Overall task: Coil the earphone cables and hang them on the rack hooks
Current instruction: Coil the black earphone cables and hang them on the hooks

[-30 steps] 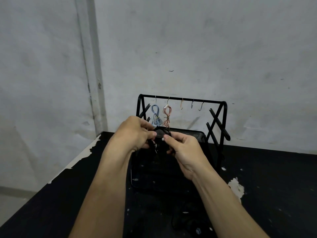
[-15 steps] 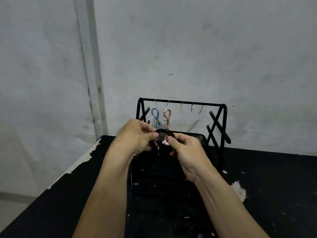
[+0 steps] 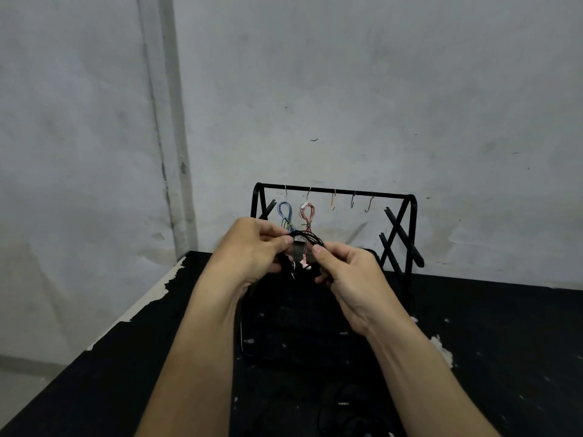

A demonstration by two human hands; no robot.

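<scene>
Left hand: the left hand (image 3: 252,247) sits at frame centre, fingers curled, pinching the black earphone cable (image 3: 307,239).
Right hand: the right hand (image 3: 350,272), just beside it, pinches the same cable's other side.
Cable: looped between both hands, in front of the rack (image 3: 334,192).
Hooks: blue coil (image 3: 284,212) and pink coil (image 3: 307,214) hang on the left ones.
Table: black table (image 3: 504,326) beneath.
</scene>
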